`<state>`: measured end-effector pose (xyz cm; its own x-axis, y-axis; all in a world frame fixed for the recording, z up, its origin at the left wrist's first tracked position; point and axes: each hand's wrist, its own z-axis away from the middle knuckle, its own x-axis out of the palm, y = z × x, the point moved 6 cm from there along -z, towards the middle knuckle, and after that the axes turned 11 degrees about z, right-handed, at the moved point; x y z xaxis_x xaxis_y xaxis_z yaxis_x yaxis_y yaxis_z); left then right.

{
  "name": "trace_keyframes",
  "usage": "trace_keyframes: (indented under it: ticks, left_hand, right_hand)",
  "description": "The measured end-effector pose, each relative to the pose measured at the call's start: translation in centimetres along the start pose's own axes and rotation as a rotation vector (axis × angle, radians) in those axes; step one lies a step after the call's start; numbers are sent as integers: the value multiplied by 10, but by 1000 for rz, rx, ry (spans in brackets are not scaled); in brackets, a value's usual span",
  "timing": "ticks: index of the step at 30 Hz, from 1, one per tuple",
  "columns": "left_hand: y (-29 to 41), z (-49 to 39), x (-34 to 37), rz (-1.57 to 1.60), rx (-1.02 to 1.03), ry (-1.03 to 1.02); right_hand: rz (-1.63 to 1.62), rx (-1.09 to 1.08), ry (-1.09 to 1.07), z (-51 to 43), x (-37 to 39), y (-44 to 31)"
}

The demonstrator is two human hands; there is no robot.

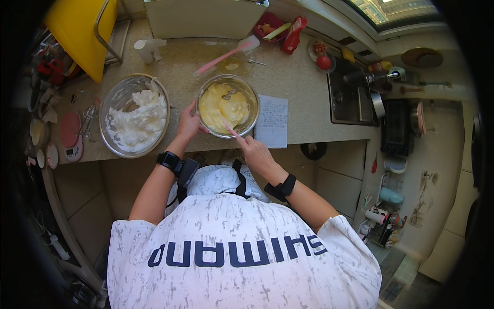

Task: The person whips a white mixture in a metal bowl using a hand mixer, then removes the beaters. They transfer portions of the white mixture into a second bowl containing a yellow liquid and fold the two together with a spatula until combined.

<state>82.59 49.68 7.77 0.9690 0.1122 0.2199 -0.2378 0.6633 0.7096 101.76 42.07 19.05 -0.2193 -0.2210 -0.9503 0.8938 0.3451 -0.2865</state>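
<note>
My left hand [189, 123] grips the left side of a round mixing bowl [256, 112] near the counter's front edge. Inside the bowl is a thick, pale yellow batter [216, 104], partly smeared up the wall. Between the fingers of my right hand [257, 156] is a slim pink handle [233, 132], its lower end in the batter; its tip is hidden. To the left stands a larger mixing bowl [167, 116], holding a heap of stiff white whipped foam [141, 121].
A handwritten sheet [272, 119] lies right of the yellow bowl. Behind are a pink spatula [220, 61] and a metal beater shaft [257, 62]. A pink kitchen scale [71, 131] and wire beaters [89, 117] sit at left, the sink [349, 96] at right.
</note>
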Motion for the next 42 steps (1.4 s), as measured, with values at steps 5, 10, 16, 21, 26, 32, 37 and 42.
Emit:
trace_keyframes:
  ticks: [5,10,16,21,26,32,37,42]
  left_hand:
    - [1,1,2,-13,22,-28]
    - [-1,1,2,-9,7,-10]
    - [-6,-1,0,7,-3,-6]
    - [-1,2,1,4,18,-19]
    - [3,7,4,17,25,-18]
    - [1,4,3,-8,26,-14]
    - [-1,2,2,-26,5,-14]
    - [0,4,1,-6,2,4]
  right_hand:
    - [-80,199,124,14,-58,15]
    - [-123,406,162,-15,-33,59]
    - [-723,473,195,-50,33,44]
    - [-125,40,68,-29,8,-20]
    - [-151,111,51,11,-49,1]
    - [-377,515,174,-1,-32,60]
    - [-907,862,-1,-29,31,74]
    - [-570,173,318,-61,12,13]
